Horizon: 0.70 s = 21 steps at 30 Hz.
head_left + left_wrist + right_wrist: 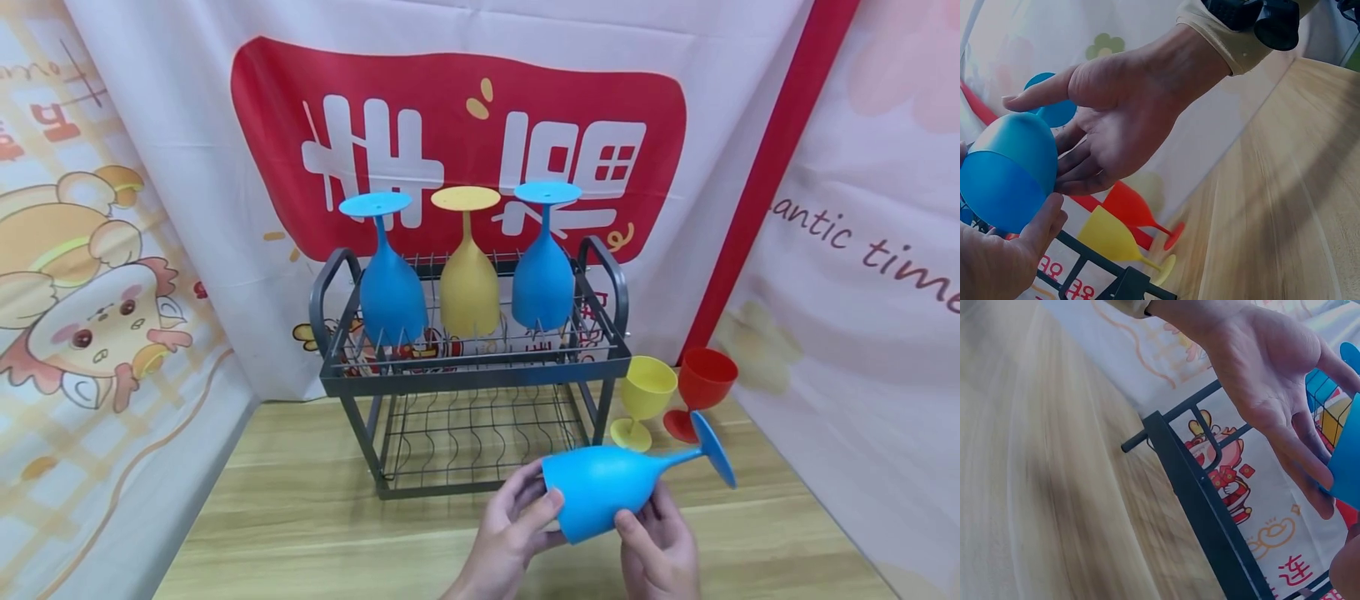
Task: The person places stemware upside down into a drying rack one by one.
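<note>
A blue goblet (600, 492) lies tilted on its side between both hands, above the tabletop, its mouth toward the left and its foot up to the right. My left hand (513, 529) grips it at the rim, thumb on the outside. Around the bowl near the stem, my right hand (660, 542) holds it with the thumb in front and the fingers behind. In the left wrist view, the right hand (1125, 119) has its thumb and fingers on opposite sides of the bowl (1010, 172). The left hand (1272, 381) touches the rim side in the right wrist view.
A dark two-tier rack (480, 382) stands behind the hands. Upside down on its top tier are a blue goblet (393, 296), a yellow goblet (470, 292) and another blue goblet (543, 287). Right of it, a yellow goblet (647, 387) and a red goblet (707, 379) stand upright.
</note>
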Motion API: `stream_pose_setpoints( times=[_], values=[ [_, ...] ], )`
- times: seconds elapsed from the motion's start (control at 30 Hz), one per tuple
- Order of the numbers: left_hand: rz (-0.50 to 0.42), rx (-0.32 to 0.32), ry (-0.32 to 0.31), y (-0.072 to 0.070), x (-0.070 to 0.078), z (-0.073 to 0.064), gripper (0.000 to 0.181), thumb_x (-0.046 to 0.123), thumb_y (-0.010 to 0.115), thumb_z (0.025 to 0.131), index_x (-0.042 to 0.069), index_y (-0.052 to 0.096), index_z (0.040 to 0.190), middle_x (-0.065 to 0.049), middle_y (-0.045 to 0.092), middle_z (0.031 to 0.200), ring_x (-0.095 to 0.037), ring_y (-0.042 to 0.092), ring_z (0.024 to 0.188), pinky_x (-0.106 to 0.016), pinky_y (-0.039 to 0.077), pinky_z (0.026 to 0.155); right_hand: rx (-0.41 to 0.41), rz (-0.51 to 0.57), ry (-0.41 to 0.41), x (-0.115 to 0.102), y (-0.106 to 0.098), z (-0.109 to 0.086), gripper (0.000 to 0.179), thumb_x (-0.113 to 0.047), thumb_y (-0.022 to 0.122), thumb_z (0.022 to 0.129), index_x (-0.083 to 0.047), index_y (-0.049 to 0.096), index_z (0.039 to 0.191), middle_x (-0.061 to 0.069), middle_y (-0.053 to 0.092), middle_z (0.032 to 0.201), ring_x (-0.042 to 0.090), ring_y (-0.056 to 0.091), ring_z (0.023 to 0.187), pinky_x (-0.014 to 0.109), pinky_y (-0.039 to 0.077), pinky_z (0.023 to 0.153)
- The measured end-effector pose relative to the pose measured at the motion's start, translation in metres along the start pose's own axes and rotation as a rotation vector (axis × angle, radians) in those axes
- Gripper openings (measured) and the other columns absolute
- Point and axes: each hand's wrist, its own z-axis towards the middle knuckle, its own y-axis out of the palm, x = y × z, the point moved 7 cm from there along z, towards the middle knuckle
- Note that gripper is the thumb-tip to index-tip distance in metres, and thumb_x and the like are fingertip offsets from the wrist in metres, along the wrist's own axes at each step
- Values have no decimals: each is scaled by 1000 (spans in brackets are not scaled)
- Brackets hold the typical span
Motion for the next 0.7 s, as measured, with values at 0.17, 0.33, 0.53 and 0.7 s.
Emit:
stream_pose_setpoints(
  times=[0.17, 0.33, 0.53, 0.7],
  values=[
    [1, -11, -6, 0, -3, -2, 73, 29, 62, 107, -3, 27, 163, -29, 40, 164, -33, 57, 138, -53, 57, 110, 24, 20, 53, 6, 0, 0, 89, -16, 62, 108, -7, -1, 171, 16, 11, 179, 35, 16, 165, 50, 21, 133],
    [3, -12, -30, 0, -6, -1, 72, 29, 61, 107, -3, 28, 163, -29, 39, 164, -36, 55, 142, -55, 56, 111, 51, 19, 84, 13, -3, 1, 87, -21, 62, 108, -7, 3, 171, 15, 20, 176, 27, 27, 159, 47, 25, 133],
    [-1, -22, -45, -2, -12, -1, 71, 27, 59, 109, -5, 25, 163, -31, 40, 162, -39, 56, 140, -58, 56, 110, 98, 19, 68, 19, -7, 1, 79, -18, 65, 106, -5, 18, 168, -10, 54, 148, -1, 54, 132, 19, 50, 113],
    [2, -28, -53, -2, -15, 0, 71, 26, 58, 109, -5, 24, 163, -32, 40, 162, -40, 57, 140, -58, 56, 109, 160, 20, 82, 19, -10, 0, 78, -19, 70, 103, -9, 25, 166, -21, 61, 134, -2, 56, 129, 37, 41, 127]
  ],
)
